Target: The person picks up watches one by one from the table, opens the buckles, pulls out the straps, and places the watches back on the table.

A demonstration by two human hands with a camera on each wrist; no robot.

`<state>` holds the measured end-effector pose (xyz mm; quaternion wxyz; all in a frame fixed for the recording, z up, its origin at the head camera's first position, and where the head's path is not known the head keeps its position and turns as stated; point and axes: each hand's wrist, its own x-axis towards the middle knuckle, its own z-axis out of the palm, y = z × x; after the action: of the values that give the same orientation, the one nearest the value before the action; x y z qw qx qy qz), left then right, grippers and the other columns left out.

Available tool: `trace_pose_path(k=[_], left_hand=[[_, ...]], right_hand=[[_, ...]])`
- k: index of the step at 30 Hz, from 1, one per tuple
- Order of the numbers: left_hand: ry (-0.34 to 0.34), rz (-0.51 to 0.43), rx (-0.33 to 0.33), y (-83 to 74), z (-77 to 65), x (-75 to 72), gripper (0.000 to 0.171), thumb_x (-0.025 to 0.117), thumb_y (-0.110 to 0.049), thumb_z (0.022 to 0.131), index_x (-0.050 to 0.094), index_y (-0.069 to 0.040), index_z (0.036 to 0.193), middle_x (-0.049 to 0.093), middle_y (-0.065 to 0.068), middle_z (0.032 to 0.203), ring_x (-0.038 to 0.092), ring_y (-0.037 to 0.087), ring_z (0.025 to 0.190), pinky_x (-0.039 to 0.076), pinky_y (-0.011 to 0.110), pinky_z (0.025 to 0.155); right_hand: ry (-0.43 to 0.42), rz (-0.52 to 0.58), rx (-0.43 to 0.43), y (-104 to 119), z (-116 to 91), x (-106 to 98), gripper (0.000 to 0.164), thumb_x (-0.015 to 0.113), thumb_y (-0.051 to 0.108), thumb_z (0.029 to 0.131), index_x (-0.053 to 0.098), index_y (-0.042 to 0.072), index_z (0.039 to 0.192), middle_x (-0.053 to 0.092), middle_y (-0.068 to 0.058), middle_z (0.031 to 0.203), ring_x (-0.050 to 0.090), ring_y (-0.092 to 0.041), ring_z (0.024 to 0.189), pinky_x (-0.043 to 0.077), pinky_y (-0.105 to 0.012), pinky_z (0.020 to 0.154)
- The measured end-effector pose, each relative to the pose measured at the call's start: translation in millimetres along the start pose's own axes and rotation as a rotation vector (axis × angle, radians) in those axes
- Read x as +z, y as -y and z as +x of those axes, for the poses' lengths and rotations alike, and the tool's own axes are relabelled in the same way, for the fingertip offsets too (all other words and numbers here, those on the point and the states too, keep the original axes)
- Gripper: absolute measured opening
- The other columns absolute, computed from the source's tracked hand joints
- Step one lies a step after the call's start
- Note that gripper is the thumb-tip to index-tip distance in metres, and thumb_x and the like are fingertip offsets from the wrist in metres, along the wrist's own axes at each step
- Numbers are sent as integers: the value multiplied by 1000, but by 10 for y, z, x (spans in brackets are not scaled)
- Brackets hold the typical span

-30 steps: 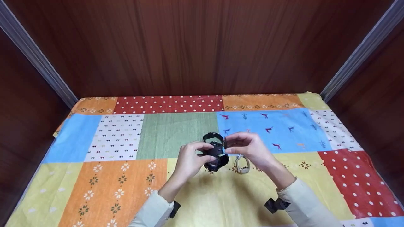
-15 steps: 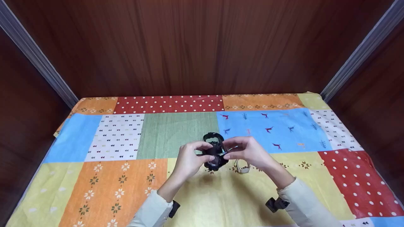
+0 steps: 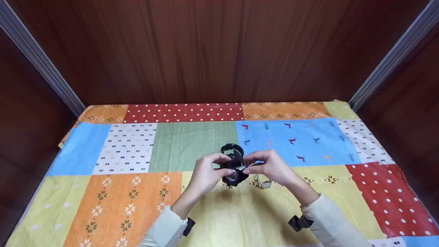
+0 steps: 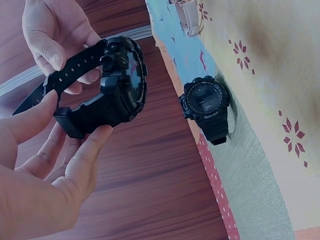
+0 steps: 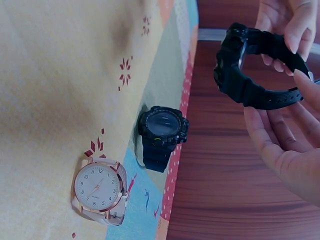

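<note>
A black sports wristwatch (image 4: 131, 82) is held up above the cloth between both hands. My left hand (image 3: 205, 173) pinches one part of its strap, thumb and fingers on opposite sides. My right hand (image 3: 272, 168) pinches the band near the strap's end, where the two halves meet in a loop in the right wrist view. The punched holes of the strap (image 4: 75, 72) show in the left wrist view; the fingers partly hide the buckle. Below, a second black sports watch (image 5: 162, 125) lies on the cloth with its dial up. Nearer the right hand is a white-dial watch (image 5: 99, 187) with a pale strap.
A patchwork tablecloth (image 3: 130, 206) in orange, yellow, blue, green and red covers the table. Brown wood-grain panels (image 3: 205, 51) enclose the back and both sides, with grey metal strips (image 3: 387, 55) at the corners. Black wrist cameras (image 3: 301, 223) sit by the sleeves.
My right hand has shifted slightly toward the near side, and its fingertips have moved along the strap of the held watch. My left hand keeps its grip; the two other watches stay put.
</note>
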<state>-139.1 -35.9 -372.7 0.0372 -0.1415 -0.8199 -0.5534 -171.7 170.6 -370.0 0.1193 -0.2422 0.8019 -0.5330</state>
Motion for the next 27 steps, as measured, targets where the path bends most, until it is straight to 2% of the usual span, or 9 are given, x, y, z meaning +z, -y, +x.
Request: trace_pose_path(k=[5, 10, 15, 22, 27], left_hand=[[8, -35, 11, 20, 5, 6, 20, 73, -2, 74, 66, -3, 92, 66, 5, 89, 59, 21, 87, 49, 36, 79], [7, -28, 19, 24, 7, 13, 22, 73, -2, 74, 66, -2, 94, 65, 6, 90, 59, 21, 88, 50, 32, 77], [-8, 19, 21, 29, 0, 18, 23, 75, -3, 72, 67, -3, 93, 65, 4, 87, 59, 19, 86, 48, 31, 77], [-29, 66, 35, 32, -10, 17, 23, 76, -5, 70, 68, -3, 91, 66, 4, 86, 59, 19, 86, 45, 34, 78], [-19, 94, 60, 40, -11, 6, 21, 76, -5, 71, 67, -3, 90, 65, 5, 85, 59, 20, 84, 46, 34, 76]], right_hand=[[-20, -1, -9, -3, 1, 5, 27, 73, 7, 75, 68, -2, 101, 67, -14, 93, 61, -18, 85, 51, -28, 74], [-39, -3, -13, 3, 3, 12, 26, 74, 5, 75, 69, -2, 99, 67, -14, 90, 59, -17, 84, 51, -27, 73], [-44, -20, 7, 50, -3, 27, 25, 73, 1, 74, 69, -1, 99, 67, -12, 90, 59, -16, 82, 51, -27, 72], [-32, -35, -12, 295, -56, 41, 23, 70, -4, 74, 68, -7, 97, 66, -15, 88, 58, -17, 79, 50, -26, 71], [-38, -19, -9, 305, -64, 34, 22, 70, -5, 74, 68, -7, 96, 66, -16, 87, 58, -17, 80, 50, -26, 71]])
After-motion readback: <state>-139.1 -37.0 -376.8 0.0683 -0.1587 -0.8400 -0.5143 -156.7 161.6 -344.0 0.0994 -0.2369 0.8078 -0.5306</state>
